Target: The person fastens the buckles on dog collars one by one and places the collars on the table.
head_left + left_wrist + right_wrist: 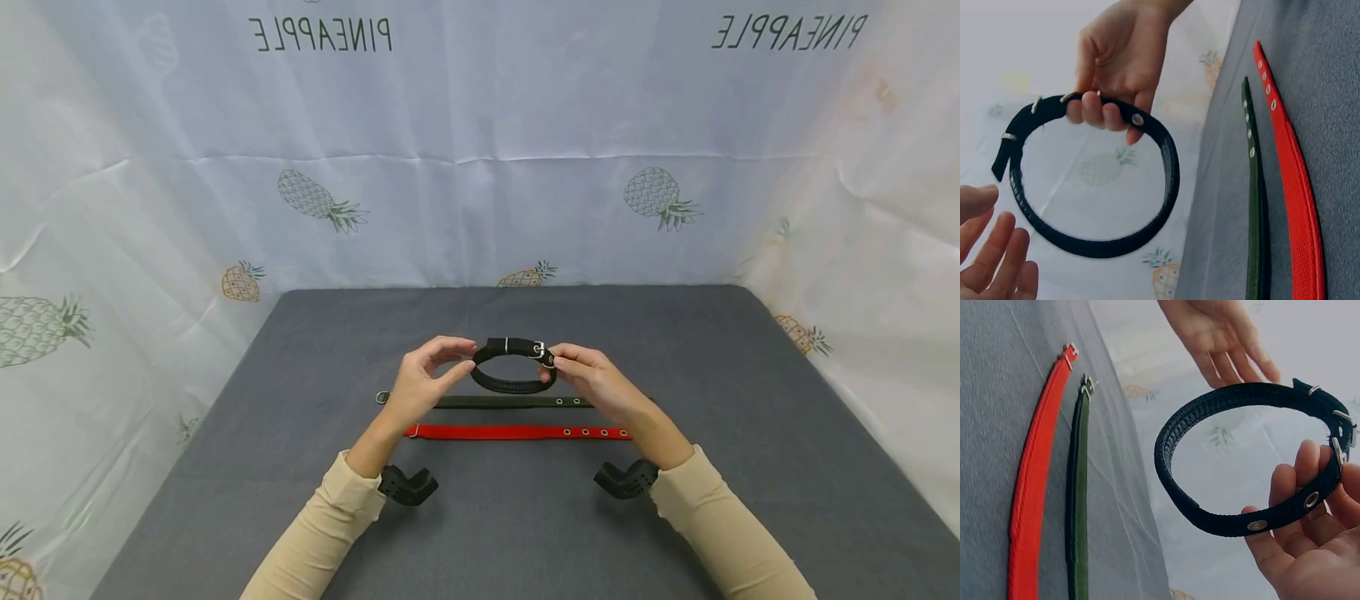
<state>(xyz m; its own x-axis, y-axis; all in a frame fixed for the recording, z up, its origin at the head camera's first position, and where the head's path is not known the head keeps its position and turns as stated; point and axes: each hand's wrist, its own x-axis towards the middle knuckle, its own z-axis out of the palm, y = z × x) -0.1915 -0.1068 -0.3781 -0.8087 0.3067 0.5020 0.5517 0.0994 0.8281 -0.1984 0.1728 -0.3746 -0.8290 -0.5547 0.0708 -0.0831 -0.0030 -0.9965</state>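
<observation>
The right hand (592, 379) pinches the buckled black collar (514, 375) above the table's (750, 433) middle — the left hand (420, 383), fingers relaxed, is just beside it, not touching. Nearer lie a green collar (510, 402) and a red collar (517, 432).

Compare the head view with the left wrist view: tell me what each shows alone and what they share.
Head view only: both sleeved forearms, the whole grey table, and the pineapple-print backdrop lettering. Left wrist view only: the black collar's full loop up close, and the right hand's fingers curled round it. Both show: the collar held by the right hand, the open left hand beside it, the green strap and red strap lying flat.
</observation>
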